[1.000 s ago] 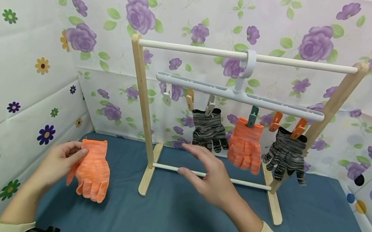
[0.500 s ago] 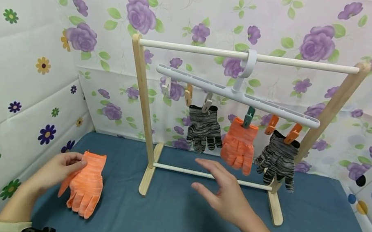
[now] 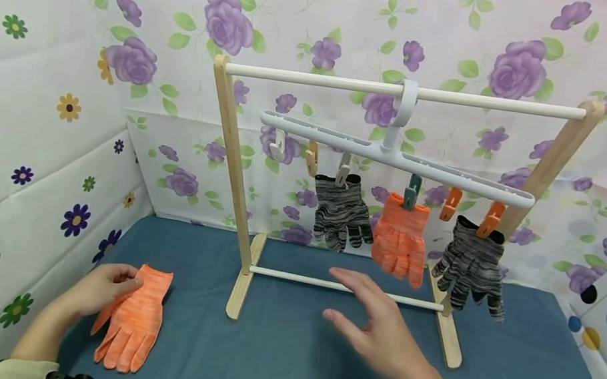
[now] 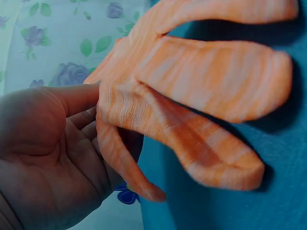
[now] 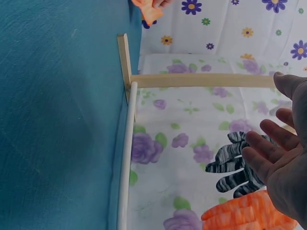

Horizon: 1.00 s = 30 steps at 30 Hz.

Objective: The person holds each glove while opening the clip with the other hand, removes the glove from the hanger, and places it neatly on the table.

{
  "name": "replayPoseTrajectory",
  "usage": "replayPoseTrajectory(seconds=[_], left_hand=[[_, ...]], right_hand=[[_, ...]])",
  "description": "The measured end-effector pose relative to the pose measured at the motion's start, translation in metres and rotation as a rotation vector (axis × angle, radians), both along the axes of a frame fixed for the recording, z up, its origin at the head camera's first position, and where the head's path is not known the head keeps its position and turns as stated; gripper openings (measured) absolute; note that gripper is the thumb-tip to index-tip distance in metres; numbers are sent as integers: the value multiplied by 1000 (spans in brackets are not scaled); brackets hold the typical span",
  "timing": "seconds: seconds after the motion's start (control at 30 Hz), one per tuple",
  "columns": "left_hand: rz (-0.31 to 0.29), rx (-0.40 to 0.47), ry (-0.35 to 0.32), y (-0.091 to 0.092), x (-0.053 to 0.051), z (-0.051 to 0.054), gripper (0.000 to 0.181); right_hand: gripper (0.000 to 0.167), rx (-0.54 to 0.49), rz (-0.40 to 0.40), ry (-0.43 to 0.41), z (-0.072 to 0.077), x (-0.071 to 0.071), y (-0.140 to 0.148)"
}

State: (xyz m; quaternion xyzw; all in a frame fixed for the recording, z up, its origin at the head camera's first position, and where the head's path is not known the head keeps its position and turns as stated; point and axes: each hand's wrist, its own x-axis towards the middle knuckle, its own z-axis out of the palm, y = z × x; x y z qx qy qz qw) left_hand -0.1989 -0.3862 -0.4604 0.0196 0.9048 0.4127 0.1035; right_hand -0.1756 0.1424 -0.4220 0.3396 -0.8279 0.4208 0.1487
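At the left of the head view my left hand (image 3: pixel 105 290) pinches an orange knit glove (image 3: pixel 135 322) by the side of its cuff. The glove's fingers point toward me, low over or on the blue cloth; I cannot tell which. In the left wrist view the thumb presses the glove (image 4: pixel 211 76), and the fingertips behind it are hidden. My right hand (image 3: pixel 382 332) holds nothing, its fingers extended before the rack. Behind it a grey hanger (image 3: pixel 342 140) carries a black-grey glove (image 3: pixel 338 213), another orange glove (image 3: pixel 399 240) and a second black-grey glove (image 3: pixel 473 263).
The hanger hooks over the white top bar (image 3: pixel 311 79) of a wooden rack (image 3: pixel 231 163). Several clothespins hang from it, including a white one (image 3: pixel 277 144) and an orange one (image 3: pixel 450 204) with no glove. A lower white rod (image 3: pixel 288 276) joins the rack's feet.
My left hand has come down with the orange glove toward the blue cloth. My right hand has drawn back to the right and lower. The hanger has swung, its right end now lower.
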Motion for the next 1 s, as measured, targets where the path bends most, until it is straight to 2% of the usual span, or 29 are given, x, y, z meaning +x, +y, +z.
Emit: replayPoseTrajectory(seconds=[0.1,0.3,0.47,0.6,0.8,1.0], left_hand=[[-27,-58,52,0,0,-6,25],[-30,-165,117,1,-1,-14,15],[-21,-257,115,3,-2,-17,12],[-10,-281,82,4,-4,-19,12],[26,-317,59,5,-5,-20,28],[55,-371,117,8,-2,-14,50]], right_hand=[[67,-3,1,-4,-2,1,2],[66,-5,-6,-13,-4,2,4],[66,-8,-9,-11,-5,2,5],[67,-4,-17,2,-5,2,6],[67,-3,-27,12,-2,3,6],[68,-7,-28,17,2,4,7]])
